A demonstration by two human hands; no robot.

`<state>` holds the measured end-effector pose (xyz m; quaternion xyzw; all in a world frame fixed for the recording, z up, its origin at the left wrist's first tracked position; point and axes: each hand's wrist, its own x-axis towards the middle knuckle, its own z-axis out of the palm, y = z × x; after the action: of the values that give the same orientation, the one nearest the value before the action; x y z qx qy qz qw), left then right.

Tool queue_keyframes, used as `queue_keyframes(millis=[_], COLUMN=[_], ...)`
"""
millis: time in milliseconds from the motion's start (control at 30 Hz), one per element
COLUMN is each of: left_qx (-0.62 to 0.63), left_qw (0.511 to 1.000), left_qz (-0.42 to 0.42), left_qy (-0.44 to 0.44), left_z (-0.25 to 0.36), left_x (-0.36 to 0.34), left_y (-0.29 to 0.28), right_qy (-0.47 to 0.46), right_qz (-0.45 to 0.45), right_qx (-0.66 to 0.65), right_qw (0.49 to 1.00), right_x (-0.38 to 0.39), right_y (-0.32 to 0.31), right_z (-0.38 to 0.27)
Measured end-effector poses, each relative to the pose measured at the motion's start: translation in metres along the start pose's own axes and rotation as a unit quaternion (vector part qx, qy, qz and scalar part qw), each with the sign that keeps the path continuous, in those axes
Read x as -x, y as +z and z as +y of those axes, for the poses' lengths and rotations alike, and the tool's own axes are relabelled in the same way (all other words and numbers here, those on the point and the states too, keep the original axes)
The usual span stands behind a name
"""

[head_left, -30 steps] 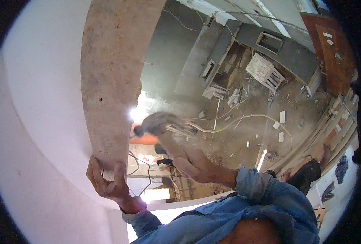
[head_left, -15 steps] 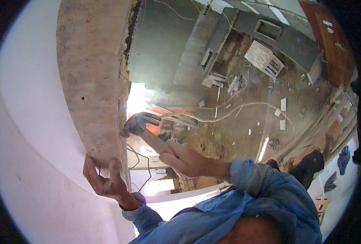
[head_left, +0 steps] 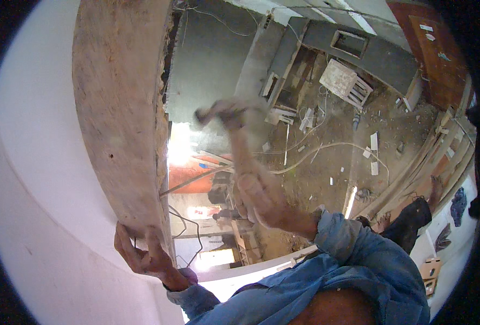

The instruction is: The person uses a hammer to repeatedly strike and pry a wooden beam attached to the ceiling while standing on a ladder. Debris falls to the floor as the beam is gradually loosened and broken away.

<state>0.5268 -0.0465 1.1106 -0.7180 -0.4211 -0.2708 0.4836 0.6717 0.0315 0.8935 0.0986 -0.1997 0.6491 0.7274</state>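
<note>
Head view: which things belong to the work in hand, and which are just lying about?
In use: hammer in the right hand; board, touched by the left hand; thin dark piece at that hand.

Lying about: pale slatted furniture; white scrap; pale hose; long planks.

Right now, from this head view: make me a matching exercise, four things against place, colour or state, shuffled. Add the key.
Column one
1. Left grip
2. Right grip
3. Hammer
4. Door

Column two
A. closed around the hammer
B. reddish-brown, upper right of the picture
C. at the lower end of the wooden board
D. blurred, right of the wooden board

Pairs: 1-C, 2-A, 3-D, 4-B
</note>
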Motion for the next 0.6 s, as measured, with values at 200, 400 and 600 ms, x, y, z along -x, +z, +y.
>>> queue_keyframes(millis=[200, 400, 600], left_qx=[-0.014, -0.012, -0.018], left_qw=[1.000, 1.000, 1.000], left_qz=[-0.007, 0.001, -0.009], left_qy=[0.004, 0.013, -0.001], left_z=[-0.004, -0.004, -0.004], left_x=[0.001, 0.000, -0.001], left_y=[-0.001, 0.000, 0.002], right_qy=[0.076, 0.019, -0.010], right_qz=[-0.076, 0.024, -0.082], right_qx=[0.125, -0.053, 0.274], right_qw=[0.986, 0.998, 0.958], right_x=[-0.024, -0.025, -0.031], right_y=[0.000, -0.012, -0.018], right_z=[-0.036, -0.040, -0.033])
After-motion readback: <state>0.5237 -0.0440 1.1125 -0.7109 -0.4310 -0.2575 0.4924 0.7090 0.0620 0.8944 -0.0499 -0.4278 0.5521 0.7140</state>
